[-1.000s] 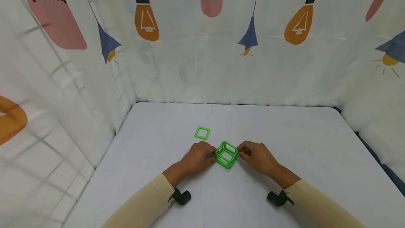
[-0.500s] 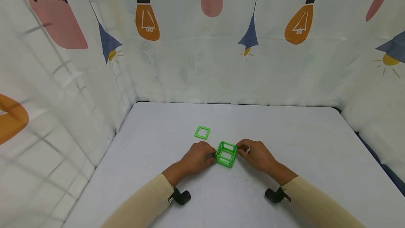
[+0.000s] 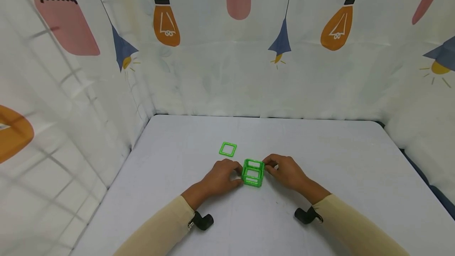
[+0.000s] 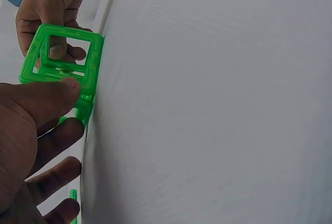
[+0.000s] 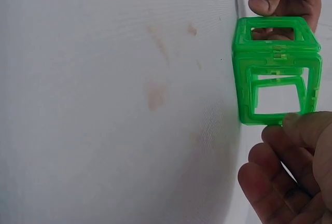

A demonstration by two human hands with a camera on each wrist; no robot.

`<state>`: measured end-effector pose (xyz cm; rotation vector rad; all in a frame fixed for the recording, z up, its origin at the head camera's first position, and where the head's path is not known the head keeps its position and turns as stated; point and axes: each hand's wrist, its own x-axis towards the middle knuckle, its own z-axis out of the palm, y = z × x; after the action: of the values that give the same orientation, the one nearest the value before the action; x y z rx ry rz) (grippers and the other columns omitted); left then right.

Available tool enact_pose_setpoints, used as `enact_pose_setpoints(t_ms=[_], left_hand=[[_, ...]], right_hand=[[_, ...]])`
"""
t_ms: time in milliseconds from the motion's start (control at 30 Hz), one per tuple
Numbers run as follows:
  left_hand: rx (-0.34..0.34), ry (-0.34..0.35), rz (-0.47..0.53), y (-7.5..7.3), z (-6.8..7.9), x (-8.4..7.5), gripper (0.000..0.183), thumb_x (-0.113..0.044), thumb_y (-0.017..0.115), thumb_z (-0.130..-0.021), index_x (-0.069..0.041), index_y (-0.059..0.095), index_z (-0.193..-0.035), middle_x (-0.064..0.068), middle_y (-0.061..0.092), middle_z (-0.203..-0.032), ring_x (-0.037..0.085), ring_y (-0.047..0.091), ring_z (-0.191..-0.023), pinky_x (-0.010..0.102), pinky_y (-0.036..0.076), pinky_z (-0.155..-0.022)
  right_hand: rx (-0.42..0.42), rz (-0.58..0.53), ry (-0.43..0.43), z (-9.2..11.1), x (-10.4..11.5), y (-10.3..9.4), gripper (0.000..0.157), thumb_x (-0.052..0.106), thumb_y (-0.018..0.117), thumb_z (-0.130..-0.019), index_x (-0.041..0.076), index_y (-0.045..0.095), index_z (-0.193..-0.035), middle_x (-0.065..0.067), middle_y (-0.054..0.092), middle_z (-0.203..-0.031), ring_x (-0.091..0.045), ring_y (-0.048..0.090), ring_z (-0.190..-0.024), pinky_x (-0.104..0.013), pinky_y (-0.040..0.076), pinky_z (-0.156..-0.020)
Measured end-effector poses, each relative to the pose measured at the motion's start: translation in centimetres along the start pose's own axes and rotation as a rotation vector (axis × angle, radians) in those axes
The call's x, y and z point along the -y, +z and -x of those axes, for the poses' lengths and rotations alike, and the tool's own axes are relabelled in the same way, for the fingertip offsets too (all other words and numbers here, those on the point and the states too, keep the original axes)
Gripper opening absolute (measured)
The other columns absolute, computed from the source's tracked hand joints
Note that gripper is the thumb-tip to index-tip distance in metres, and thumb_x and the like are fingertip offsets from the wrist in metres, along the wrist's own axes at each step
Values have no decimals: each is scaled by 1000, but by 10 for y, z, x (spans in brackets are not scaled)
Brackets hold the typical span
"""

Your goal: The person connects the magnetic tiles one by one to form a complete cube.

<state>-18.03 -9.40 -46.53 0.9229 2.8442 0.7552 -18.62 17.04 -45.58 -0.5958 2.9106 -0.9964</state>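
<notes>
A cube built of green see-through magnetic frame tiles (image 3: 252,185) sits on the white table between the hands. My left hand (image 3: 221,177) holds its left side, with thumb and index finger spread on the tile edges. In the left wrist view that thumb lies across a bar of the cube (image 4: 94,63), the other fingers fanned out below. My right hand (image 3: 287,172) pinches the cube's right side. Right thumb and index finger meet at an edge of the cube (image 5: 277,56) in the right wrist view. Behind the left hand a single green square tile (image 3: 226,154) lies flat.
The white-covered table (image 3: 320,145) stretches out on every side of the hands. A white cloth wall (image 3: 227,82) printed with lamps and bulbs rises at its far edge, and another cloth (image 3: 64,137) hangs along the left. Each sleeve carries a black wrist camera (image 3: 203,221).
The cube has turned, so its front now faces me more squarely. My right hand has moved away from me and slightly left with it. The left thumb and index finger have spread apart.
</notes>
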Motion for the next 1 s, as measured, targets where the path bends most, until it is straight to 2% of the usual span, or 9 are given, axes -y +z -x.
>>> enact_pose_setpoints(t_ms=[233, 533, 767, 1000], left_hand=[[2, -13, 11, 0, -1, 2, 33, -29, 82, -90, -15, 69, -117, -9, 68, -105, 14, 59, -110, 41, 44, -101], [12, -89, 107, -1, -1, 3, 68, -28, 84, -87, -9, 51, -143, -12, 70, -103, 20, 58, -117, 46, 39, -108], [31, -84, 125, -1, 0, 7, 75, -33, 88, -83, -9, 53, -145, -3, 62, -125, 19, 55, -121, 43, 43, -105], [42, -99, 143, -1, 0, 8, 82, -39, 89, -80, -13, 51, -148, -2, 60, -130, 19, 53, -120, 42, 44, -103]], right_hand=[[0, -3, 4, -1, 1, 1, 12, 16, 74, -96, 17, 73, -108, 7, 71, -93, -8, 65, -89, -29, 54, -74], [12, 1, 30, -3, 3, 2, 14, 17, 74, -96, 19, 73, -109, 7, 71, -95, -7, 64, -88, -30, 53, -72], [25, -3, 13, -5, 5, 5, 13, 18, 74, -96, 20, 73, -109, 7, 72, -96, -7, 65, -89, -31, 53, -74], [31, -15, 21, -5, 7, 6, 12, 18, 75, -96, 21, 73, -107, 11, 71, -94, -6, 64, -88, -30, 52, -71]])
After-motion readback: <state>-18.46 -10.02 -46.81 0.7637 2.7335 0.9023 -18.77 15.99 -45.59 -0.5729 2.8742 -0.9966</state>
